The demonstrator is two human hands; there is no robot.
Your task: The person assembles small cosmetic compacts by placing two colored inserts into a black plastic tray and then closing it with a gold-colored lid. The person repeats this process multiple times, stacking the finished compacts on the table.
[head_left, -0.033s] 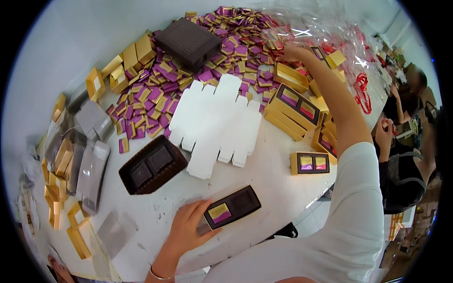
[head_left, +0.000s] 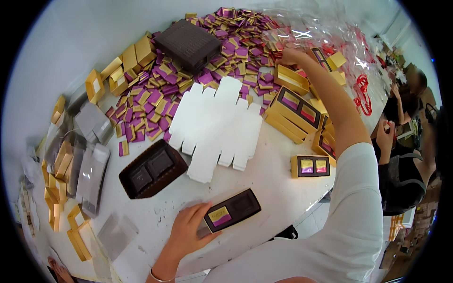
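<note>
My left hand (head_left: 188, 232) grips one end of a small gold box with a dark two-well tray (head_left: 243, 203) near the table's front edge. In the tray's left well lies a gold-and-purple wrapped chocolate (head_left: 220, 216); the right well is bare. At the far right my right hand (head_left: 291, 56) reaches to the edge of the heap of wrapped chocolates (head_left: 160, 101), by some red pieces. Its fingers curl down together, and what they hold, if anything, is hidden. Close to that hand stands an open gold box (head_left: 291, 80).
A flat white carton blank (head_left: 217, 127) lies mid-table, with dark trays (head_left: 153, 169) to its left. Filled two-piece boxes (head_left: 310, 166) stand at right. Clear lids (head_left: 93, 179) and gold sleeves (head_left: 78, 231) line the left. Plastic bags (head_left: 325, 28) lie at the back; another person (head_left: 406, 170) sits at right.
</note>
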